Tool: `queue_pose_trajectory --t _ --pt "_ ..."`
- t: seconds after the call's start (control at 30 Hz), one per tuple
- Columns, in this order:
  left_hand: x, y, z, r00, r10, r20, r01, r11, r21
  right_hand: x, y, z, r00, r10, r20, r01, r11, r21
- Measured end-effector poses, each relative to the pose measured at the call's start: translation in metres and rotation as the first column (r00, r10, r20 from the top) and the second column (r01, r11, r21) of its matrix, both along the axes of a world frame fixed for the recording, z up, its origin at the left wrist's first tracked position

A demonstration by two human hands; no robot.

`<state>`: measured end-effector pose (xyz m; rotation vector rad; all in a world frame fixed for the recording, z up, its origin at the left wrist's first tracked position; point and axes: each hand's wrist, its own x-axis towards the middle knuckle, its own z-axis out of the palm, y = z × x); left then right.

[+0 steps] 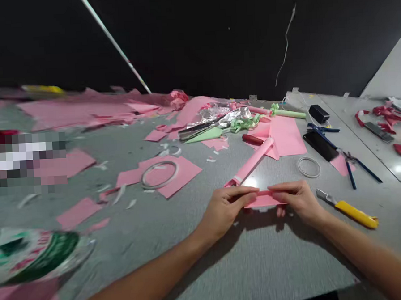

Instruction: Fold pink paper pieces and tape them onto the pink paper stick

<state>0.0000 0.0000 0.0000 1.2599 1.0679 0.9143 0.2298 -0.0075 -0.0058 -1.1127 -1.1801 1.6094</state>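
Both hands hold one small pink paper piece [262, 199] just above the grey table [177, 227]. My left hand [225, 208] pinches its left end with fingers closed. My right hand [297, 199] pinches its right end the same way. A rolled pink paper tube [251, 162] lies just beyond the hands, pointing away to the right. A yellow-handled utility knife [351, 209] lies right of my right hand.
A clear tape ring [159, 174] rests on a pink sheet [174, 171] to the left, another ring [309, 167] to the right. Pliers [356, 164], a black phone [320, 145], crumpled foil [224, 118] and pink scraps lie further back. A green-printed bag [38, 254] is at left.
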Motion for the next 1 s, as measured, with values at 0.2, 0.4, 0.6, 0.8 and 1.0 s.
queue_pose_trajectory --t 0.2,0.4,0.6,0.8,1.0 --pt "0.0020 0.0031 -0.0018 0.993 -0.072 0.094 0.081 0.992 -0.097 0.0043 0.0002 0.0001 0.999 0.025 0.044 -0.025 1.000 -0.007" --pt "-0.0012 0.0019 -0.0005 0.994 -0.062 -0.089 0.067 0.996 0.056 0.0040 0.0005 0.0044 0.996 0.070 0.052 -0.069 0.997 -0.018" --pt "-0.0013 0.0001 0.0016 0.981 -0.056 -0.188 0.086 0.984 0.157 0.0018 0.0012 0.0011 0.999 0.024 0.037 -0.023 0.999 -0.043" --pt "0.0021 0.0019 0.0008 0.956 -0.273 -0.110 0.276 0.961 0.010 0.0012 0.0007 -0.0021 0.996 0.046 0.074 -0.044 0.999 -0.025" --pt "0.0033 0.0020 -0.0016 0.949 -0.279 -0.147 0.284 0.959 0.010 0.0027 0.0028 0.0001 0.991 0.070 0.118 -0.063 0.996 -0.064"
